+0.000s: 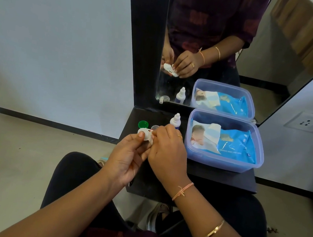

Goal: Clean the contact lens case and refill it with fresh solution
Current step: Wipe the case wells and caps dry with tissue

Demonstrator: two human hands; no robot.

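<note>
Head view: the left grip (126, 158) is curled around a white contact lens case (145, 134), with the thumb pressed on top of the case's left end and the other fingers under it. The right grip (167, 151) comes in from the right with its fingers bent, and their tips pinch the right end of the same case. What exactly lies under those fingertips is hidden by the knuckles. The case is held in the air between both grips, above the front left part of the black desk (223, 177), and does not touch it.

A ring (179, 136) sits on one right finger, a pink thread band (182, 191) circles the right wrist, and a gold bangle (210, 232) lies further up the forearm.

Just behind the case a green cap (143, 124) rests on the desk, and beside it is a pale cap (155, 127), partly hidden by the fingers. A small white solution bottle (175, 120) stands upright behind the right grip, near the mirror (265, 83). To its right is a clear plastic box (223, 164) holding a blue pack of wet wipes (233, 144). The mirror reflects both grips on the case, the bottle and the box. A wall socket (308, 123) sits far right.
</note>
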